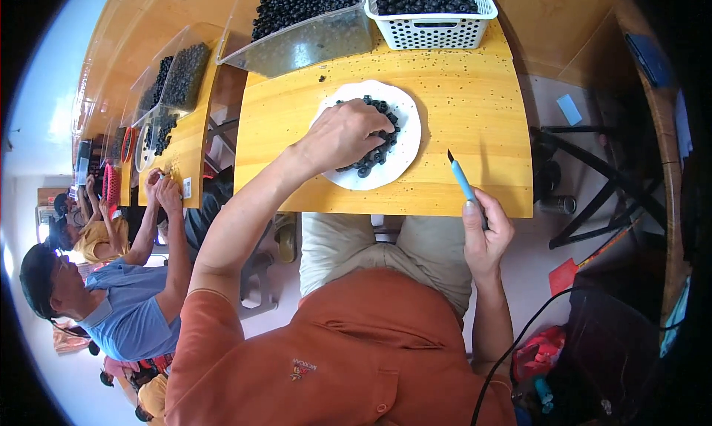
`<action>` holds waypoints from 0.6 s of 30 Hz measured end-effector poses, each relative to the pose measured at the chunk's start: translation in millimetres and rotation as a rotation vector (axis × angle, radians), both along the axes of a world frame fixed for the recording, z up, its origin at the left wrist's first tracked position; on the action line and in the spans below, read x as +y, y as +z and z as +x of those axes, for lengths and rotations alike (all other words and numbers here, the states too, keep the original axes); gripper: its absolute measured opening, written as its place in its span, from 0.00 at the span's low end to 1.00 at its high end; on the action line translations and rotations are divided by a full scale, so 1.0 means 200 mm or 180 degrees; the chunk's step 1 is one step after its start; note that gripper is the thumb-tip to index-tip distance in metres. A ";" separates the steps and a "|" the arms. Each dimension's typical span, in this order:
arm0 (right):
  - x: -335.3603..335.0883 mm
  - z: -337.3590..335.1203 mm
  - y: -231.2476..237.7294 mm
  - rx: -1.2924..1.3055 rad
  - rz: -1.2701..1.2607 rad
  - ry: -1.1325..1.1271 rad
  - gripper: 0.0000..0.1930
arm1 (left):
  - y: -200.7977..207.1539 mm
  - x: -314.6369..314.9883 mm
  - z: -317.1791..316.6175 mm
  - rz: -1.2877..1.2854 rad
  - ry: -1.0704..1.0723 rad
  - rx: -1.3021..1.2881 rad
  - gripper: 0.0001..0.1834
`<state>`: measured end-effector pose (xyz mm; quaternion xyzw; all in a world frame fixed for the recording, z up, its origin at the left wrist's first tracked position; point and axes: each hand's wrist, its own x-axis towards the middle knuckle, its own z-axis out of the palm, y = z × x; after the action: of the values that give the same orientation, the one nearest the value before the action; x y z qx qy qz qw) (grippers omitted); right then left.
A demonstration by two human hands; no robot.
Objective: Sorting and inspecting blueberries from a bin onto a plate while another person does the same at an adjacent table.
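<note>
A white plate [409, 140] with a wavy rim stands on the yellow wooden table [271, 122] in front of me. On it lies a heap of small dark round pieces [382, 152] that look like berries or seeds. My left hand [348, 135] reaches over the plate, its fingers bent down into the heap; the fingertips are mostly hidden, so what they pinch is not visible. Right of the plate, at the table's near edge, my right hand [486, 229] grips a light blue craft knife [460, 178]. Its dark pointed blade tilts up and away from me.
Beyond the plate stand a clear plastic bin [297, 54] and a white perforated basket [434, 37], both filled with dark round pieces. Dark specks dot the tabletop. At left, a co-worker in blue [133, 307] handles something at another table. A black cable [512, 344] hangs at my right.
</note>
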<state>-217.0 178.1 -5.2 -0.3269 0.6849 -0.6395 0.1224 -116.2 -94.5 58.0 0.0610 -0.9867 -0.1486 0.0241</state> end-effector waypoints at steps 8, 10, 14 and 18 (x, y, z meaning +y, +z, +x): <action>-0.01 0.00 -0.02 -0.0042 -0.0090 -0.0059 0.13 | 0.02 0.02 0.04 0.0527 0.0030 0.0588 0.11; -0.01 0.00 -0.02 -0.0086 -0.0140 -0.0059 0.14 | 0.03 0.04 0.08 0.0731 0.0122 0.0714 0.10; -0.01 0.00 -0.01 -0.0110 -0.0058 -0.0002 0.15 | 0.00 0.06 0.17 0.3141 0.0871 0.0883 0.08; -0.02 0.01 -0.01 -0.0025 -0.0083 -0.0019 0.15 | 0.00 0.09 0.22 0.3994 0.0896 0.1166 0.08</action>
<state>-215.0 174.1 -6.5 -0.3240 0.6770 -0.6500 0.1189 -71.8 -77.0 58.7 0.1654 -0.6758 -0.6978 0.1703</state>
